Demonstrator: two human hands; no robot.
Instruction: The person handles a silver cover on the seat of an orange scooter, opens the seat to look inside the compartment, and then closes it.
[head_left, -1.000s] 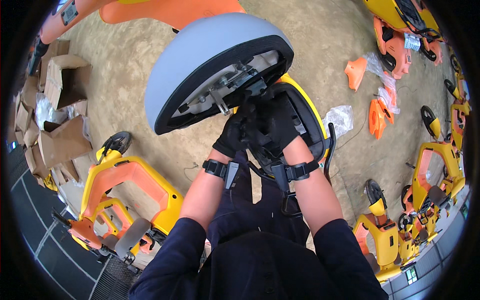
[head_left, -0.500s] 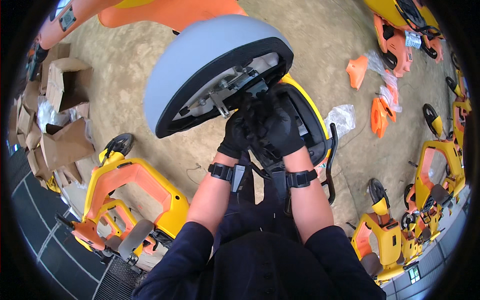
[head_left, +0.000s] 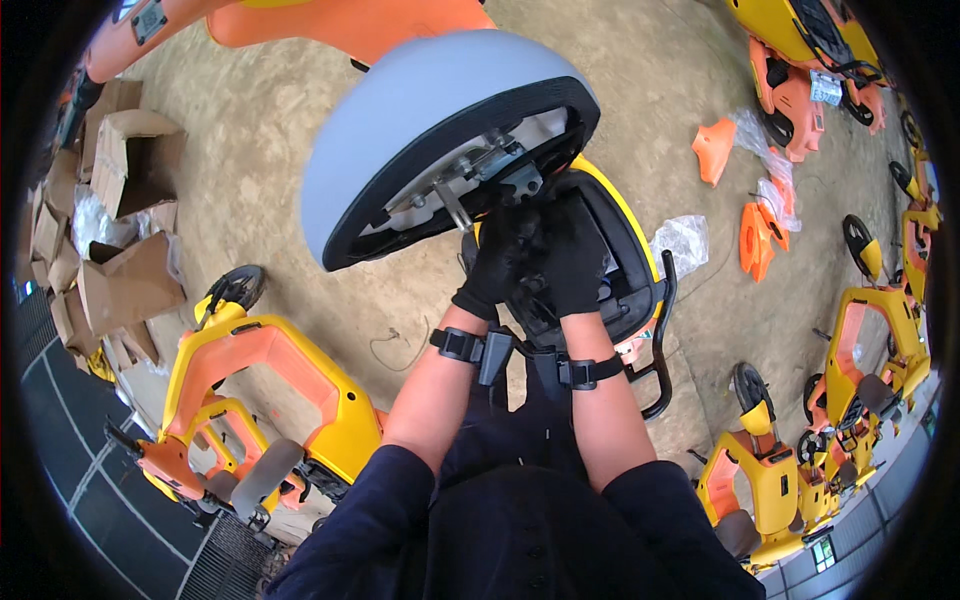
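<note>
A grey scooter seat (head_left: 430, 110) is tilted up in front of me, its black-rimmed underside facing my hands. Under it a metal latch bracket (head_left: 455, 205) and a hinge plate (head_left: 522, 180) show. Both hands wear black gloves and meet close together just below the hinge. My left hand (head_left: 495, 258) is closed, its fingers curled towards the right one. My right hand (head_left: 572, 262) is closed beside it. Whatever lies between the fingers is lost in the dark gloves. Beneath them is the open black compartment (head_left: 632, 305) of the scooter, edged by a yellow body panel (head_left: 622, 198).
A black tubular rail (head_left: 662, 345) curves along the scooter's right side. To the left stand a yellow and orange scooter (head_left: 300, 375) and opened cardboard boxes (head_left: 135, 280). Orange panels (head_left: 757, 240) and clear plastic wrap (head_left: 680, 243) lie on the floor at right, near more scooters (head_left: 765, 480).
Both hands have stayed together under the seat, with the wrists and forearms turned slightly. The seat appears a little further right in view, and more of the hinge plate shows.
</note>
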